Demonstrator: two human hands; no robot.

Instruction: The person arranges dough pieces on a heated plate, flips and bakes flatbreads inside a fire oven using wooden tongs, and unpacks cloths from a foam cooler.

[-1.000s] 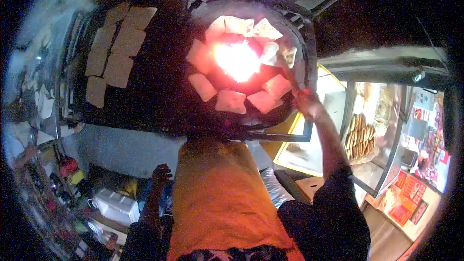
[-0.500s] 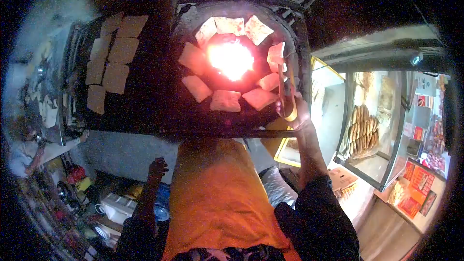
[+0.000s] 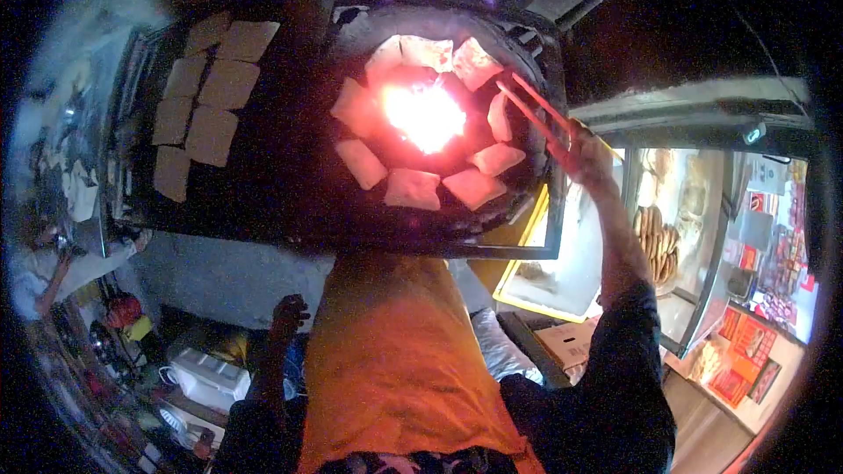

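Note:
My right hand is closed around a pair of tongs, its tips parted beside a flatbread piece on the right of the round oven. Whether the tips touch that bread, I cannot tell. Several more pieces, such as the front one, form a ring around a bright fire. Low beside the orange apron hangs my left hand, its fingers loosely curled and apart, with nothing visible in it.
Flat dough-like slabs lie in two columns on the dark surface left of the oven. At right stand a yellow-edged tray and a lit display case with stacked long breads. Another person's arm shows at far left.
My right hand and the tongs have moved up and to the right, with the tongs now pointing up-left. The right-hand bread looks turned more edge-on. My left hand stays low.

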